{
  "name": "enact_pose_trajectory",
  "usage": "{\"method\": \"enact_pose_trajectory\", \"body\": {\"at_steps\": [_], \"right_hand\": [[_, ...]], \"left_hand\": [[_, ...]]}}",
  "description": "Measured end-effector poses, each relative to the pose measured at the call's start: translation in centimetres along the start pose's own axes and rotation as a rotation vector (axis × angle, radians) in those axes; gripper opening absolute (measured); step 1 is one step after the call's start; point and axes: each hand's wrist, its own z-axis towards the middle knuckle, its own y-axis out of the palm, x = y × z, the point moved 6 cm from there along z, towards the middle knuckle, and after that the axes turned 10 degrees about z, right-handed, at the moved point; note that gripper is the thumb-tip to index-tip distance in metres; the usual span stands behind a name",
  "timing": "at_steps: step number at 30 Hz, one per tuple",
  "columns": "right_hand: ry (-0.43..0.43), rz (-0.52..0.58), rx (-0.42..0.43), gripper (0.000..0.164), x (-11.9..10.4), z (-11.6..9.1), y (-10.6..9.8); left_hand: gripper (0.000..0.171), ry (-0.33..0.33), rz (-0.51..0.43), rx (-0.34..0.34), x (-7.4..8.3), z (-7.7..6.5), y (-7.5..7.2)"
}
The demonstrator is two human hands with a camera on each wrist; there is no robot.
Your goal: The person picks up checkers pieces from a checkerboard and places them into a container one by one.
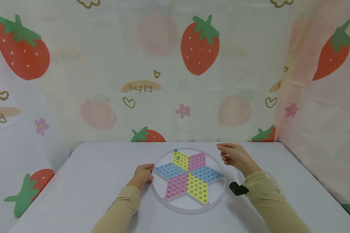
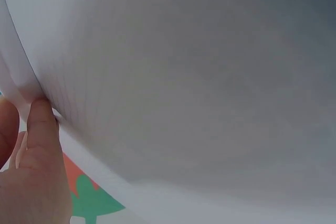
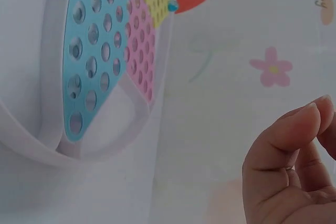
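Observation:
A round Chinese checkers board (image 1: 169, 207) with a clear rim and a star of yellow, pink and blue points lies on the white table. My left hand (image 1: 144, 174) grips its left rim; in the left wrist view the fingers (image 2: 42, 129) touch the rim's edge. To the right of the board my right hand (image 1: 234, 157) is raised, thumb and forefinger tips together. In the right wrist view, nothing shows between those fingertips (image 3: 304, 121). A blue marble (image 1: 175, 150) sits at the far yellow tip, with a greenish marble (image 1: 178, 158) close by.
White table (image 1: 110, 165) surface surrounds the board. Behind it stands a cloth backdrop (image 1: 169, 113) printed with strawberries, with side panels at left and right. A black wrist device (image 1: 238, 188) sits at the right cuff.

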Motion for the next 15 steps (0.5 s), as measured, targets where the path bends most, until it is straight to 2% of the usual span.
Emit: {"method": "enact_pose_trajectory", "body": {"at_steps": [15], "right_hand": [[0.010, 0.072, -0.038, 0.041, 1.4, 1.1, 3.4]], "left_hand": [[0.057, 0.000, 0.003, 0.005, -0.1, 0.4, 0.4]]}}
